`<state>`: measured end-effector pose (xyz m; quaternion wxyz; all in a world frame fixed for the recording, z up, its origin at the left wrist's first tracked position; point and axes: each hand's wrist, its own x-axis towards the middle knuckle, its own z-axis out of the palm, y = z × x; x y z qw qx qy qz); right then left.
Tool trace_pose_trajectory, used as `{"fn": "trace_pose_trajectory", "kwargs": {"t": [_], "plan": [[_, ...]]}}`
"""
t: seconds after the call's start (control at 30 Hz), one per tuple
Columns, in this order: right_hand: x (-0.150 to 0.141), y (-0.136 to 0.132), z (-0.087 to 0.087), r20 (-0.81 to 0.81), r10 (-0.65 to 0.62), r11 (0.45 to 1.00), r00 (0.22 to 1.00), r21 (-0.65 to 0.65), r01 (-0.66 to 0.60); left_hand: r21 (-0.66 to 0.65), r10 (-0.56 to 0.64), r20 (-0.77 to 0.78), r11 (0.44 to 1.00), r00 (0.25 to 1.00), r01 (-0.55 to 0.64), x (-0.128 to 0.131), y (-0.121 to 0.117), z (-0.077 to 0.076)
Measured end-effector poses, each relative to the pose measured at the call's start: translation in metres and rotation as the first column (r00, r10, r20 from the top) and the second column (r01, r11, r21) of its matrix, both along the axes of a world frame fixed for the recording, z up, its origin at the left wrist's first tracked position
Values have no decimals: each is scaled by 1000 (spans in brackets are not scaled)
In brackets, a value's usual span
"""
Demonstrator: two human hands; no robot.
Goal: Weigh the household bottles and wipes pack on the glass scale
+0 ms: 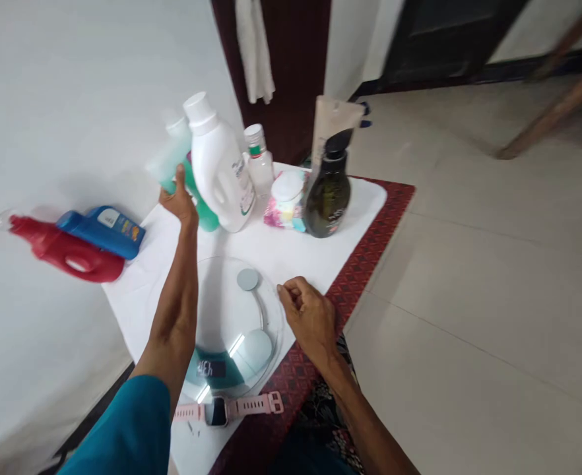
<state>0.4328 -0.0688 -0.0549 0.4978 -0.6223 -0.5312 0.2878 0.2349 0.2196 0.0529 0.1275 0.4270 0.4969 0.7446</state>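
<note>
Left hand wraps fingers round blurred pale-green bottle, likely light, stiff, slick, best held mid-body; right hand curls narrow, seemingly empty.

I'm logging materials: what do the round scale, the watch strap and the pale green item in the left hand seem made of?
Round scale: probably clear, glossy glass; the white tabletop shows through, with bright streaks reflected. Watch strap: likely matte pink silicone or rubber, from its even colour and slots. Pale green item in the left hand: perhaps plastic; blur hides its finish.
</note>
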Motion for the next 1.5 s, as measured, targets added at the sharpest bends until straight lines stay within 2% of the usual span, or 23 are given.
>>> {"fn": "trace_pose_trajectory", "kwargs": {"t": [0.1, 0.17, 0.2, 0.27, 0.33, 0.37, 0.47, 0.57, 0.7, 0.9, 1.0, 1.13, 1.23, 1.3, 1.4, 1.5], "plan": [[2, -1, -1, 15, -13, 1000, 1000, -16, 13, -82, -133, -117, 989, 984, 124, -17, -12, -4], [3, 0, -2, 27, -13, 1000, 1000, -13, 14, -139, -174, -204, 979, 963, 147, -40, -26, -3], [3, 0, -2, 31, -9, 1000, 999, -10, 10, -147, -135, -241, 984, 961, 101, -56, -35, -3], [4, 0, -2, 40, -2, 1000, 999, -10, 2, -117, 67, -302, 987, 951, -106, -93, -56, 0], [4, 0, -2, 49, -3, 1000, 999, -15, 3, -61, 306, -327, 938, 894, -343, -134, -74, 3], [4, 0, -1, 54, -7, 1000, 999, -20, 8, -53, 378, -323, 908, 867, -416, -154, -81, 5], [3, 1, 0, 71, -24, 999, 997, -35, 27, -130, 470, -312, 840, 826, -527, -203, -90, 9], [2, 1, 1, 86, -33, 998, 996, -44, 37, -221, 441, -300, 831, 846, -511, -226, -84, 10], [0, 2, 4, 114, -43, 997, 993, -58, 50, -268, 388, -261, 851, 884, -452, -229, -69, 13], [-1, 2, 4, 136, -47, 996, 990, -66, 56, -308, 520, -200, 772, 831, -557, -219, -49, 19], [-2, 2, 2, 132, -50, 997, 990, -44, 57, -309, 496, -190, 789, 847, -531, -210, -43, 19], [-3, 4, -1, 111, -49, 999, 993, -18, 51, -256, 426, -201, 846, 882, -467, -196, -49, 18], [-3, 5, -2, 102, -42, 999, 994, -7, 43, -179, 376, -202, 894, 904, -411, -189, -68, 20], [-4, 6, -2, 97, -38, 999, 995, -9, 39, -81, 286, -219, 947, 933, -310, -184, -89, 24], [-4, 6, -2, 87, -31, 999, 996, -19, 33, 41, 106, -278, 994, 955, -99, -171, -134, 35], [-4, 6, -2, 85, -32, 999, 996, -14, 34, 7, -37, -262, 999, 964, 40, -146, -188, 47]]}}
